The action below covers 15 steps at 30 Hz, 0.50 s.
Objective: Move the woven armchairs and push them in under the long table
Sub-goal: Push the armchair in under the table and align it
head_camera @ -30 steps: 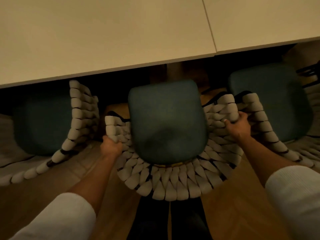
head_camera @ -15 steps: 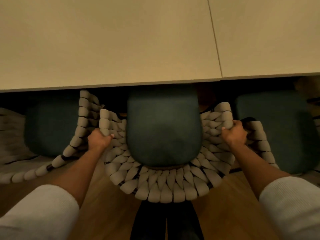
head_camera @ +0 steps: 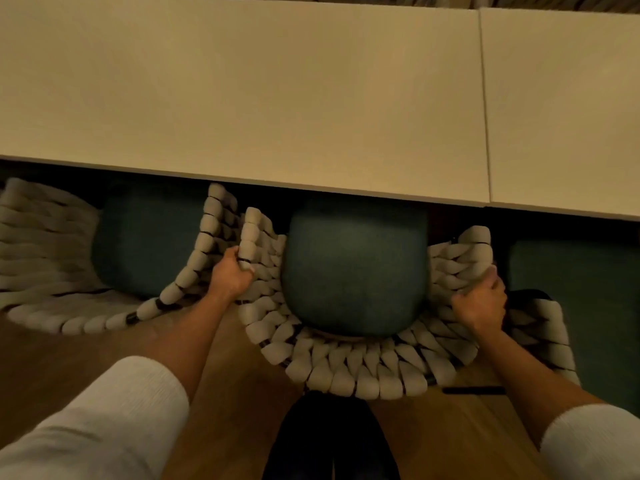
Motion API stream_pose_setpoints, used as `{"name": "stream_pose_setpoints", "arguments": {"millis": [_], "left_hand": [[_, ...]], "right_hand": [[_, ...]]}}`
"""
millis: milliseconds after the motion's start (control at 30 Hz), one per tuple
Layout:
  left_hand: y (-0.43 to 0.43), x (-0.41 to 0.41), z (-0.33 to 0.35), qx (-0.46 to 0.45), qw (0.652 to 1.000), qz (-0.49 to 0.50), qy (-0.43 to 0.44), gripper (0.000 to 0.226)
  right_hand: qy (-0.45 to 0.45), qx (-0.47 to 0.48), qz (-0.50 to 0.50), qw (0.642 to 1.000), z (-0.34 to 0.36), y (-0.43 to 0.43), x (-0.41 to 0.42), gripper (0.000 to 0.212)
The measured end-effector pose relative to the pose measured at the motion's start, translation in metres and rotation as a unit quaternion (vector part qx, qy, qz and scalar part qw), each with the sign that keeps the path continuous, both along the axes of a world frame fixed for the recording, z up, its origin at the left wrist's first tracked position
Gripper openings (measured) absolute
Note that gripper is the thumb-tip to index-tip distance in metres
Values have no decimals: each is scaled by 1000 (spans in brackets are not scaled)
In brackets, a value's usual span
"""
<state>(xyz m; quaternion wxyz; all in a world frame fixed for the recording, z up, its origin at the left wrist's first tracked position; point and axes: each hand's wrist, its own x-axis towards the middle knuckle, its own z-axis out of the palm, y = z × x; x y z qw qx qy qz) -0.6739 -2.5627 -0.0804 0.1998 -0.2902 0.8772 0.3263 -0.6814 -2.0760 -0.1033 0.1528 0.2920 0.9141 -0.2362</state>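
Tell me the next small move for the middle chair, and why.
Probably push the middle chair straight forward, deeper under the table. The left hand and right hand both grip its woven arms, and only the front of its green cushion sits under the table edge. Go straight: the left chair and right chair crowd it on both sides.

From my seat, the front of the middle armchair [head_camera: 346, 372] and its green cushion is lost under the desk [head_camera: 242, 98] edge, and its legs are out of sight. The left armchair [head_camera: 45, 237] runs off the left border, the right armchair [head_camera: 540, 327] off the right. Fingertips of the left hand [head_camera: 230, 277] and right hand [head_camera: 479, 303] tuck into the weave. Both desk ends are cut off.
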Motion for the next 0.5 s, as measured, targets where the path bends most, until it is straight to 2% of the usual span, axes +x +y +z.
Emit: {"name": "stream_pose_setpoints", "arguments": {"millis": [100,200,333,433,500], "left_hand": [[-7,26,14,5,1000,-27,-3,58],[-12,50,23,14,999,-50,-15,52],[-31,79,26,23,996,-80,-18,36],[-51,107,28,18,991,-133,-10,28],[-67,126,30,6,986,-169,-1,26]], "right_hand": [[-16,46,45,998,5,-18,28,94],[3,54,53,997,10,-36,54,75],[10,-54,67,996,17,-85,98,51],[-6,-122,73,990,22,-144,136,42],[15,-143,95,985,27,-190,162,38]]}}
